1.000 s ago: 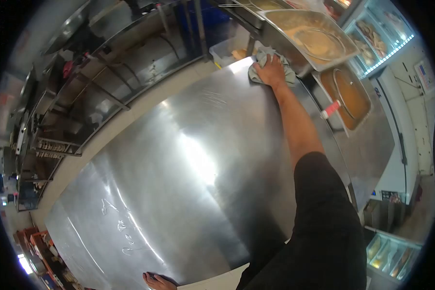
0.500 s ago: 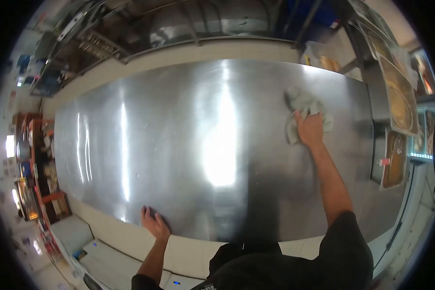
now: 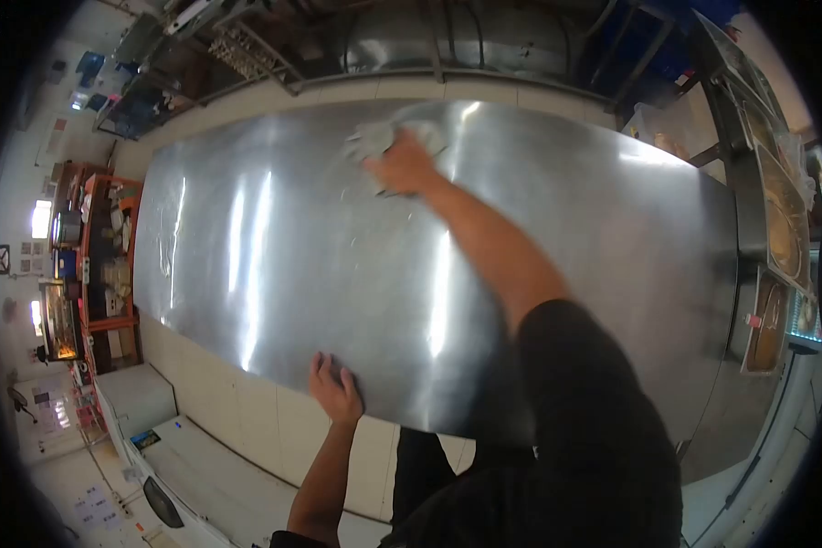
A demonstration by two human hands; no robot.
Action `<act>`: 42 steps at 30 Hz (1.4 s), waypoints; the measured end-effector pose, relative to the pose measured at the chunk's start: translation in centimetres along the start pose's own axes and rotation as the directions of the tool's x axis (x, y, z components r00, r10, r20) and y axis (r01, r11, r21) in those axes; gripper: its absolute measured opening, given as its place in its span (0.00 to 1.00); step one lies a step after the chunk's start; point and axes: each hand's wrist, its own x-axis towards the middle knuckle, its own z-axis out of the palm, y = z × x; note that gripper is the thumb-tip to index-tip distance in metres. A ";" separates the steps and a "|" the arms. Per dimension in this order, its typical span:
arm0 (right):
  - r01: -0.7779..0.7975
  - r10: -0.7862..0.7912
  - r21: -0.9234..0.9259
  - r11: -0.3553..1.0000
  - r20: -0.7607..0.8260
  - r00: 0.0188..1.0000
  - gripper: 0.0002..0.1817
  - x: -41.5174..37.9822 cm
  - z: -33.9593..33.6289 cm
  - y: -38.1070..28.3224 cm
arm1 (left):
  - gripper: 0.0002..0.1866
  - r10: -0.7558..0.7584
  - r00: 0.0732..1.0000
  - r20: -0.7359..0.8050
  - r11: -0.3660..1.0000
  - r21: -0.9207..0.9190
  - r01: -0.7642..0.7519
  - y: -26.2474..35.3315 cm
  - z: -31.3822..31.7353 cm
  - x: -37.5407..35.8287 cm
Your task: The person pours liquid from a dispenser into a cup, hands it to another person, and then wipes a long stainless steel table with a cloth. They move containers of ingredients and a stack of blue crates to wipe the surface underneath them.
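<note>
One cloth (image 3: 371, 142), clamped by the right hand (image 3: 405, 166), has moved leftward; the left hand (image 3: 336, 390) rests, its grip apart.

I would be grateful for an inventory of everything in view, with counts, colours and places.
Stainless-steel table: one, silver, centre
Cloth: one, pale grey-green, on the table's far half
Metal food trays: at least two, silver with orange-brown contents, right
Translucent bin: one, whitish, beyond the far right corner
Metal rack: grey, count unclear, behind the table
Shelving unit: one, orange-red, left
Chest-type appliance: at least one, white, lower left
Floor tiles: several, beige, around the table
Right hand: one, bare, on the cloth
Left hand: one, bare, at the near edge
</note>
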 end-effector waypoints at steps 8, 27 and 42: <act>-0.528 0.313 -0.644 0.553 -0.427 0.848 0.28 -16.0 -17.8 16.3 | 0.27 0.015 0.999 -0.033 0.999 -0.049 -0.017 -0.3 1.0 0.2; -0.244 0.235 -0.529 0.813 -0.084 0.968 0.41 0.8 20.2 -16.0 | 0.15 0.215 0.942 -0.257 0.909 -0.301 -0.289 -25.9 -6.1 17.7; -0.414 0.241 -0.448 0.792 -0.393 0.888 0.43 23.0 25.0 -13.1 | 0.14 0.281 0.959 -0.028 0.955 -0.090 -0.283 -28.6 -7.1 20.6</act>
